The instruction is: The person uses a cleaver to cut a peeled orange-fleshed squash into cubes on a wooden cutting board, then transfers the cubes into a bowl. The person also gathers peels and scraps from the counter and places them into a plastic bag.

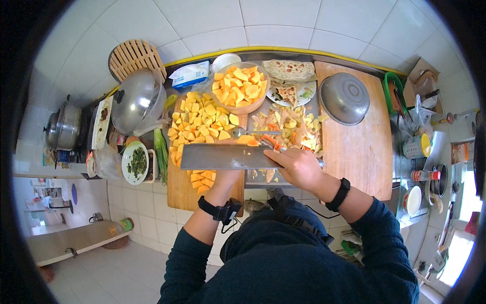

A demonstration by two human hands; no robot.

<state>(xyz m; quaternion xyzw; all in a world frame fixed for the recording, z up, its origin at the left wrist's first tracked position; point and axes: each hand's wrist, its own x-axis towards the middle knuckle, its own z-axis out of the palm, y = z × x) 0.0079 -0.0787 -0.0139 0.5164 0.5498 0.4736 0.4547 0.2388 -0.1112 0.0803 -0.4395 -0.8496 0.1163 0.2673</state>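
Note:
My right hand (303, 167) grips a wide Chinese cleaver (228, 156), its broad blade lying across my view over a wooden cutting board (224, 203). Only the wrist side of my left hand (228, 178) shows; the blade hides its fingers. Orange squash chunks (201, 117) are spread over the board beyond the blade, and more cut squash (201, 178) lies on the near side. A squash piece (247, 140) sits just past the blade near a metal spoon (262, 132). Close to my right hand is an orange peeler (271, 142).
Peelings (292, 125) cover the counter between the boards. Behind stand a bowl of squash chunks (241, 108) and a plate with flatbread (288, 95). An upturned metal bowl (344, 98) rests on the right board (357, 159). A lidded wok (134, 102), chopped greens (136, 162) and scallions (160, 155) are left.

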